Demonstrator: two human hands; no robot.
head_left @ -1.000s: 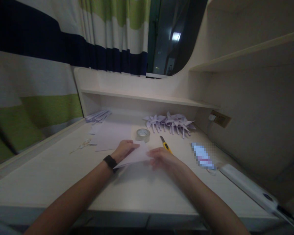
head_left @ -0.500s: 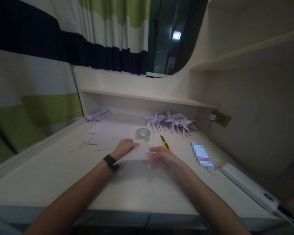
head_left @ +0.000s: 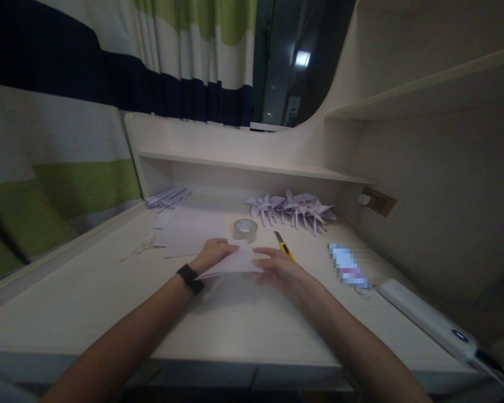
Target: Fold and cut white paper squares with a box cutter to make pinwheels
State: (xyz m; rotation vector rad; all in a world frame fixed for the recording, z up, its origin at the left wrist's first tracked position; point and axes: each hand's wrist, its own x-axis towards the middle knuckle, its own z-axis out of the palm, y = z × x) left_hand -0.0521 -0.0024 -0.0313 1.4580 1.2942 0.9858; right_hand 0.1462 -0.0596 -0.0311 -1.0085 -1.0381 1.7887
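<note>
My left hand (head_left: pixel 214 254) is closed on a folded sheet of white paper (head_left: pixel 231 263), its thumb lying on top near the far edge. A black band is on that wrist. At the paper's right edge, the fingers of my right hand (head_left: pixel 279 266) take hold of the sheet; some of them are blurred. The paper is held just above the desk, with its layers slightly apart at the left corner. Just beyond it sits a roll of clear tape (head_left: pixel 246 228). A yellow box cutter (head_left: pixel 284 246) lies behind my right hand, its near end hidden.
Several paper pinwheels (head_left: pixel 296 208) are heaped at the back right. White sheets (head_left: pixel 193 226), thin paper sticks (head_left: pixel 168 197) and a small stringy item (head_left: pixel 143 245) lie on the left. A phone (head_left: pixel 348 266) and a white power strip (head_left: pixel 428 319) lie on the right.
The paper has turned slightly, and its near right corner now sticks out past my right fingers. My right fingers have shifted a little along its edge. My left hand stays put.
</note>
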